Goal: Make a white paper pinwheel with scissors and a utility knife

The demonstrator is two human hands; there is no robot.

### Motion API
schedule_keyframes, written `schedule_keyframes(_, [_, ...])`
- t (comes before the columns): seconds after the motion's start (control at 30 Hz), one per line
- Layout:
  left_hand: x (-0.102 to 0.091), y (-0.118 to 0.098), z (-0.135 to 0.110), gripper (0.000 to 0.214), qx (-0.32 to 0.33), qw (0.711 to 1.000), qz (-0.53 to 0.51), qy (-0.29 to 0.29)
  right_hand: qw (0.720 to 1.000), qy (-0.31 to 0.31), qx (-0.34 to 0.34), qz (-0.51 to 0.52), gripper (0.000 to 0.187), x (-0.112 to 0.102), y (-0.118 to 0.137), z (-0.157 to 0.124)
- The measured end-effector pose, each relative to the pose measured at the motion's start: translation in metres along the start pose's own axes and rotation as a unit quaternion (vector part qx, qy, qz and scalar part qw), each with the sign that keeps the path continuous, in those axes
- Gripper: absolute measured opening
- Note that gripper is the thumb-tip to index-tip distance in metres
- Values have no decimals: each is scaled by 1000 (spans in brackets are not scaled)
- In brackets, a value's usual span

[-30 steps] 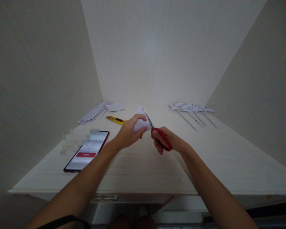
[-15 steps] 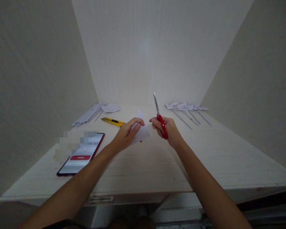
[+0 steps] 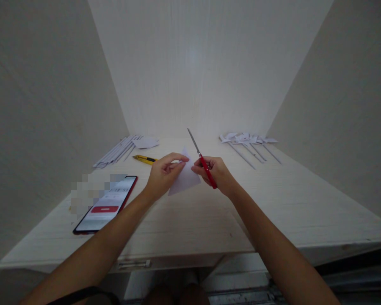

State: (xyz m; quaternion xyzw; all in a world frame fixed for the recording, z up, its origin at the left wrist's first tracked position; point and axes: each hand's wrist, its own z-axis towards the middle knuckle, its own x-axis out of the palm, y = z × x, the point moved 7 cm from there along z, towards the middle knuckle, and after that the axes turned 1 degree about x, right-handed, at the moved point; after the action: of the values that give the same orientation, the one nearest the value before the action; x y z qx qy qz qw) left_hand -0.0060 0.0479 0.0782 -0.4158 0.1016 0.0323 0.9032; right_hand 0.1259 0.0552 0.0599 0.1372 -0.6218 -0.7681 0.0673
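My left hand (image 3: 165, 173) pinches a white piece of paper (image 3: 187, 180) between thumb and fingers, over the middle of the table. The paper looks roughly triangular, with one tip pointing up. My right hand (image 3: 218, 174) is closed on a pair of red-handled scissors (image 3: 206, 168). Their blades look shut and point up and to the left, above the paper. The thumb and fingertips of my right hand are at the paper's right edge; I cannot tell whether they touch it. A yellow utility knife (image 3: 144, 159) lies behind my left hand, partly hidden by it.
A phone (image 3: 106, 207) with a lit screen lies left of my forearm on the white table (image 3: 292, 203). Rolled paper sticks (image 3: 117, 151) and a flat paper sheet (image 3: 147, 142) lie at the back left. Several paper pinwheels on sticks (image 3: 246, 140) lie at the back right. Walls enclose three sides.
My right hand has moved left with the scissors, close to the paper, and the blades tilt further left. My left hand has shifted slightly left, and more of the paper shows.
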Motion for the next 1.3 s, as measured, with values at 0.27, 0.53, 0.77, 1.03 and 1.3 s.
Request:
schedule_keyframes(0.27, [-16,10,1,26,-50,995,-50,-73,998,38,9,38,25,3,-1,0])
schedule_keyframes(0.53, [-12,1,2,33,-24,996,-69,-40,997,70,-15,-5,27,7,-2,0])
schedule_keyframes(0.77, [-13,6,2,42,-8,998,-60,-33,996,88,-7,-27,29,8,-7,-1])
schedule_keyframes(1.03, [-9,6,3,51,-1,997,-74,1,994,105,1,-42,30,10,-8,-1])
schedule_keyframes(1.3, [-12,2,4,62,-3,995,-104,1,971,233,39,27,41,24,-5,-13])
